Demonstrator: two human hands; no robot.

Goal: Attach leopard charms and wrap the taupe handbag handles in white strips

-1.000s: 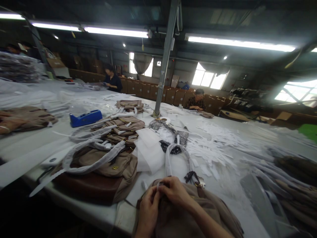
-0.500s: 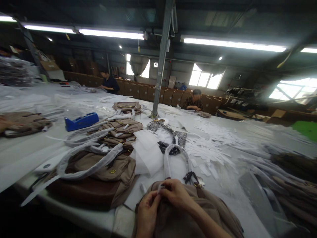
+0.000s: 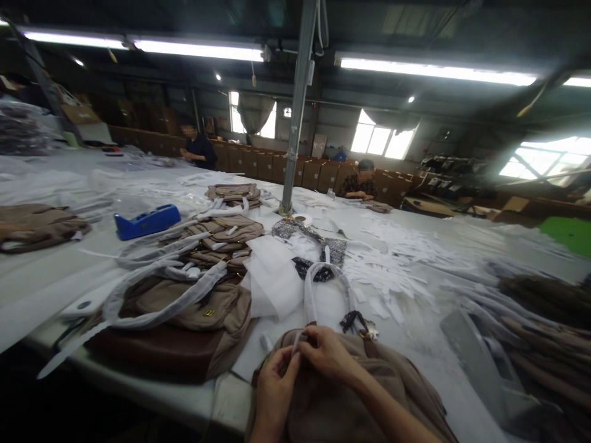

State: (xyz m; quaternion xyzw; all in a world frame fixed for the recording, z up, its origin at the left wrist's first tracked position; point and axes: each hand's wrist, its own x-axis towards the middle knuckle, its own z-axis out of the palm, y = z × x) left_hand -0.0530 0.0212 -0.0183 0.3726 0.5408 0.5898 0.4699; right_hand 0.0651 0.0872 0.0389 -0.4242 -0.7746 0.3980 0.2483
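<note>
A taupe handbag [image 3: 401, 384] lies in front of me, its handle [image 3: 310, 295] wrapped in white material and standing up behind it. At the bag's upper edge, near the handle's base, my left hand [image 3: 276, 381] pinches a small white strip [image 3: 296, 342] between thumb and fingers. My right hand [image 3: 330, 354] is closed at the same strip, its fingertips touching those of the left. What lies under the fingertips is hidden. A dark tag with a metal piece [image 3: 372, 331] hangs at the bag's right handle end.
Left of me are a brown-and-taupe bag [image 3: 184, 344], more stacked bags [image 3: 226, 231] and a blue tape dispenser [image 3: 148, 221]. White foam sheets [image 3: 272, 280] and scattered white strips [image 3: 392, 264] cover the middle. A post [image 3: 295, 123] rises from the table. Co-workers sit beyond; a grey bin [image 3: 480, 363] stands right.
The view has tilted and shifted slightly. Both hands stay at the same spot on the bag, with the fingers a little repositioned around the white strip.
</note>
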